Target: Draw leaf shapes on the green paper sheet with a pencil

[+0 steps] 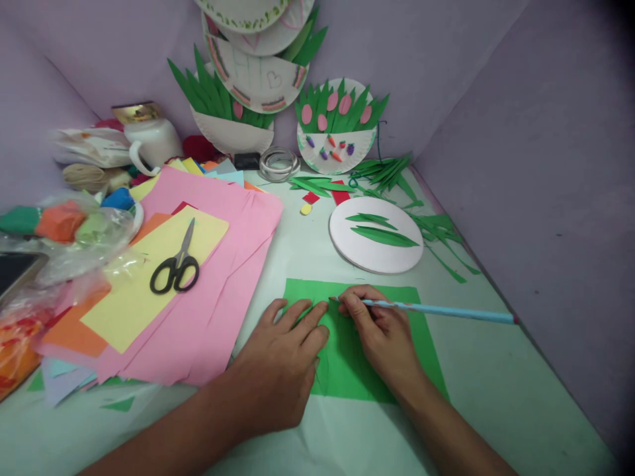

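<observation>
A sheet of green paper (426,344) lies on the pale table, with faint curved pencil lines on it. My left hand (288,357) rests on its left part, fingers spread and pressing down, holding nothing. In my right hand (380,330) is a light blue pencil (446,311), pinched near its point, which is at the paper close to my left fingertips. The pencil's far end points right. Just behind the sheet sits a white round plate (372,254) with green paper leaves (384,236) on it.
Black-handled scissors (176,264) lie on yellow paper (124,317) over pink sheets (238,264) at left. Plastic bags (84,244) and a white mug (153,142) stand beyond. Decorated paper plates (337,142) lean on the wall; cut green strips (436,228) lie at right.
</observation>
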A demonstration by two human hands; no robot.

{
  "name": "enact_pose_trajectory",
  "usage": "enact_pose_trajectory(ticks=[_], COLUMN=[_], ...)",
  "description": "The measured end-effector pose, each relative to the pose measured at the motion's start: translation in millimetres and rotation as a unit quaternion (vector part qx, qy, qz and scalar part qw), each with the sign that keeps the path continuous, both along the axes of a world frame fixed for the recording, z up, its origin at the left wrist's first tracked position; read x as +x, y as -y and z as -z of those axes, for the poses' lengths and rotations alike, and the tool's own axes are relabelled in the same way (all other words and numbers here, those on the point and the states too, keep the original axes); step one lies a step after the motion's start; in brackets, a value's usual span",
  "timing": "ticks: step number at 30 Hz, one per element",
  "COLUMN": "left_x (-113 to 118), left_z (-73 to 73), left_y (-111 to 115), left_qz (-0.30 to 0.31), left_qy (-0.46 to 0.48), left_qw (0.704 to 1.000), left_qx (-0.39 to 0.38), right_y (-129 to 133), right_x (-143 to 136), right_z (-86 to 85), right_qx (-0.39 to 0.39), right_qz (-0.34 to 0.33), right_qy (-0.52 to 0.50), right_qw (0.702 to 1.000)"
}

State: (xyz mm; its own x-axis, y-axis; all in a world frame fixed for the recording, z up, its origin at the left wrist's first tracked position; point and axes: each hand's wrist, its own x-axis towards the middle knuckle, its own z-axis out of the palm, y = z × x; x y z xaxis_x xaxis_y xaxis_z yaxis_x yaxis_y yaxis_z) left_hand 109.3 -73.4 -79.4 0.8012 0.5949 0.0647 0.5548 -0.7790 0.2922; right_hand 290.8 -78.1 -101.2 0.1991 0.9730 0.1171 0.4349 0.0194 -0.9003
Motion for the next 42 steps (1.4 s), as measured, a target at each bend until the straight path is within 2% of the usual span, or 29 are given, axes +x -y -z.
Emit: enact_pose_trajectory(ticks=[11,16,18,22,25,27,31,36,42], left_x=[0,-7,-10,-10,-6,-4,-1,-4,-1], left_z=[1.0,7.0,9.0,8.5,3.9,-0.2,-7.5,-9.5,-8.5], left_y=[-1,-3,-3,-3,-1,0,0,-4,1], left_qz=[-0.002,-0.044,-0.064,-0.05,-0.022,0.007,0.037,0.052,0.092], left_qy=[0.011,0.165,0.228,0.29,0.291,0.274,0.231,0.17,0.049], left_qw=[1.0,0.985,0.971,0.954,0.954,0.958,0.966,0.978,0.994], left_qx=[0.006,0.012,0.026,0.053,0.071,0.085,0.108,0.107,0.04], right_y=[1,1,3,7,11,16,33,58,66], right_x=[1,1,3,7,15,23,44,65,82], right_z=[-1.8,-1.3,-1.3,-5.6,-9.7,-8.8,2.5,13.1,17.1], right_qx=[-0.002,0.006,0.022,0.042,0.07,0.112,0.184,0.152,0.113], right_qz=[0.002,0.072,0.066,0.021,-0.003,-0.041,-0.107,-0.134,-0.156], right_qy=[-0.026,-0.139,-0.138,-0.088,0.008,0.094,0.224,0.328,0.378], right_qw=[1.0,0.988,0.988,0.995,0.998,0.988,0.951,0.923,0.905])
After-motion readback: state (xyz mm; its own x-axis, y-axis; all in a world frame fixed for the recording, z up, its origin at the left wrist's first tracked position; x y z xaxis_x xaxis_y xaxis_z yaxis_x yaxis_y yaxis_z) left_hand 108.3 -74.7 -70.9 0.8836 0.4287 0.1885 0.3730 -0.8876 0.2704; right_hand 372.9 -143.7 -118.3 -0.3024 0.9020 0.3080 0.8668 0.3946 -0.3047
